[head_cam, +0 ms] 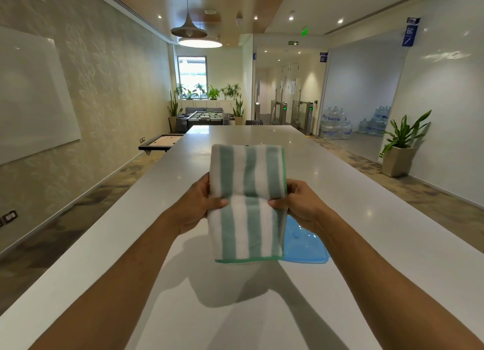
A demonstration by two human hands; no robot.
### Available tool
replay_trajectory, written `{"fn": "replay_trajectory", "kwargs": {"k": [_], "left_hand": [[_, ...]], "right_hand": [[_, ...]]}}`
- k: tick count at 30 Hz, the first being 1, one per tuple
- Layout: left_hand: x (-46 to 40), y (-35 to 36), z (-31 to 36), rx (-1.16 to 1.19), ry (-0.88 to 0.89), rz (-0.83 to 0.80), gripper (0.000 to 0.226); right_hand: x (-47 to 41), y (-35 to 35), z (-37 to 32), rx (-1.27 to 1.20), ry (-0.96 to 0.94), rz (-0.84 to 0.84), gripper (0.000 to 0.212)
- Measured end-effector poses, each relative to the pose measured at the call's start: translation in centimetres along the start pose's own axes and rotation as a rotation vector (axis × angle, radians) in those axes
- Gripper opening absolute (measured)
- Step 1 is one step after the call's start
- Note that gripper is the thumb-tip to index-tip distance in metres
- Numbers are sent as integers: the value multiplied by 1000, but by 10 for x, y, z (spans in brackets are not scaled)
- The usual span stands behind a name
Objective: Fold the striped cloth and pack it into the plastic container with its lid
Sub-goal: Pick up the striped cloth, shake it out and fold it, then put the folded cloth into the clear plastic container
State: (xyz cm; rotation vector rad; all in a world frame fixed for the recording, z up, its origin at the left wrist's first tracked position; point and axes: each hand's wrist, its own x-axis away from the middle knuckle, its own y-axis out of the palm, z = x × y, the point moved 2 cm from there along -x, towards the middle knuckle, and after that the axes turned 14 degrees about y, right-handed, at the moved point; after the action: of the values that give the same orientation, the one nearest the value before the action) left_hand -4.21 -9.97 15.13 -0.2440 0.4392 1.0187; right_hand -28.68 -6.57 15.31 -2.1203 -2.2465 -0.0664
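The striped cloth (247,203), green and white with a green hem, is held up above the table in a folded strip, bent across its middle. My left hand (199,205) pinches its left edge at the bend and my right hand (298,205) pinches its right edge. A blue plastic lid (305,243) lies flat on the table behind and below the cloth, partly hidden by it. The container itself is hidden from view.
A long white table (262,297) runs away from me. Potted plant (400,150) stands on the floor at the right, water bottles (337,125) stacked beyond. A foosball table (204,117) stands past the table's far end.
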Motion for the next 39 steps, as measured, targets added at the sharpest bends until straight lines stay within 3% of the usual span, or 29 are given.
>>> {"fn": "replay_trajectory", "kwargs": {"k": [3,5,8,12,18,21,24,27,29,34,37,39], "left_hand": [[0,-3,6,23,128,73,31],[2,-3,10,-37,172,12,31],[3,-13,9,-178,110,-81,34],[4,-22,6,-122,60,-84,46],[-2,-26,-1,-174,90,4,47],[-7,-25,-8,-175,19,50,46],[-14,-29,-17,-25,-98,129,30],[-18,-32,-25,-136,-82,125,22],[-22,-32,-32,-263,-49,147,11],[-33,-26,-48,-513,-120,198,19],[-38,-18,-57,-705,-221,56,42],[-42,-17,-61,-675,-291,-24,57]], "right_hand": [[2,7,-2,-10,-146,2,31],[3,9,-2,-7,-172,-8,34],[0,8,3,18,-143,10,51],[-2,8,8,-77,-107,-14,57],[-13,11,12,-198,-60,22,51],[-19,8,17,-200,-31,67,46],[-30,5,24,-250,60,95,37],[-42,0,24,-330,120,11,30],[-49,-3,22,-249,121,-19,29],[-71,-8,26,114,112,101,34],[-82,-9,22,254,86,128,35],[-89,-10,12,337,26,89,31]]}}
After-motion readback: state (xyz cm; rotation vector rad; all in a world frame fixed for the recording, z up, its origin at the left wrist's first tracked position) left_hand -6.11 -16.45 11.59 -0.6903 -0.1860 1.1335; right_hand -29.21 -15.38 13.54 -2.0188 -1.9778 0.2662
